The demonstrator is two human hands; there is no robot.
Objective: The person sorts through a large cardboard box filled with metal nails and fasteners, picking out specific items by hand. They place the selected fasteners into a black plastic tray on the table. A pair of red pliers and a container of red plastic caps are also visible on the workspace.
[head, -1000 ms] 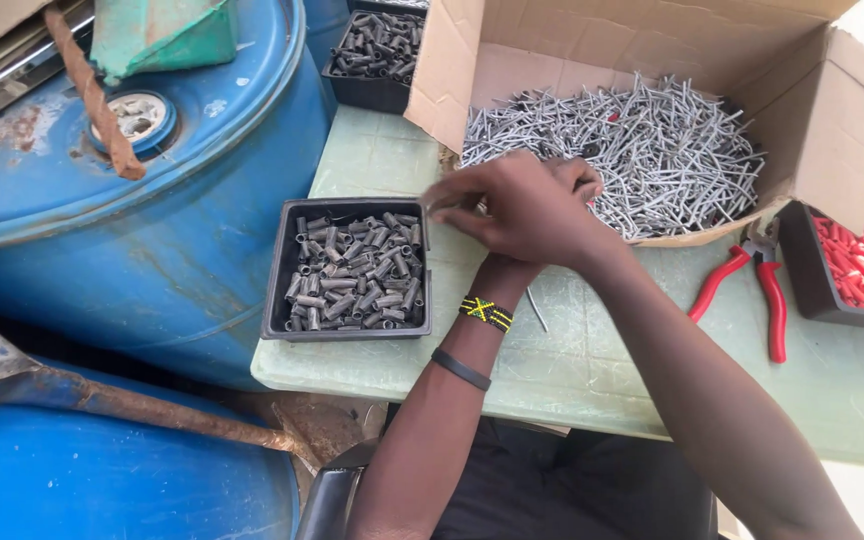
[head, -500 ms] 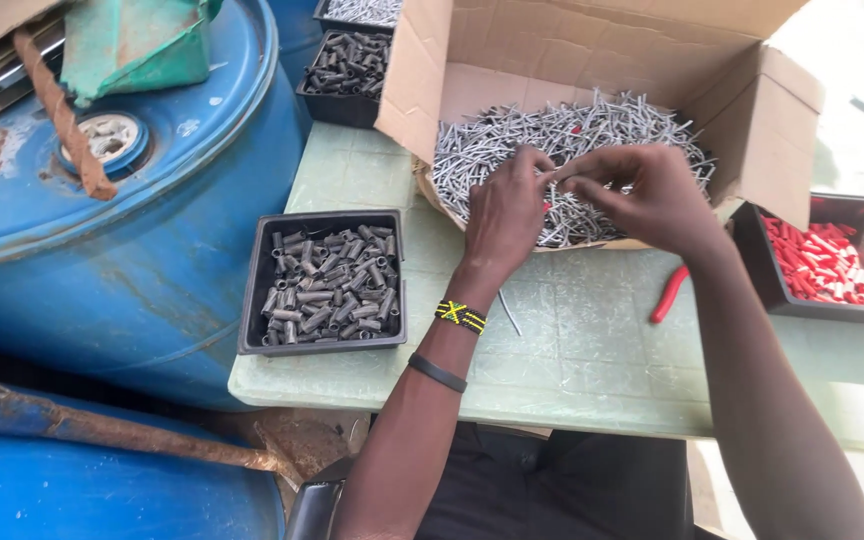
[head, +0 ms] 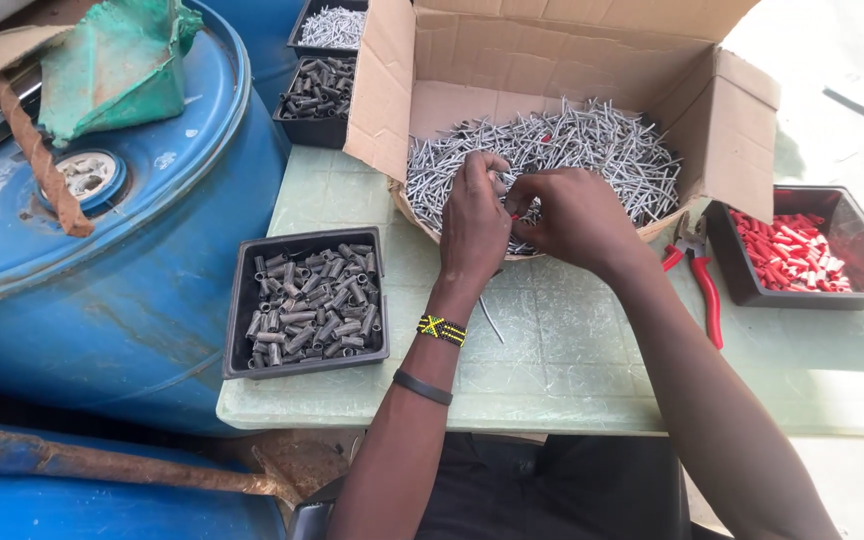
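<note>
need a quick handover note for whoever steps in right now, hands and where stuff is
Left hand and right hand meet at the front edge of the cardboard box, fingers pinching among the loose metal nails; exactly what each grip holds is hidden.
Black tray of grey sleeves sits left of the hands, tray of red plugs to the right, red-handled pliers beside it.
One nail lies on the green table.
Nothing shows how much is done; the nail pile is large.
</note>
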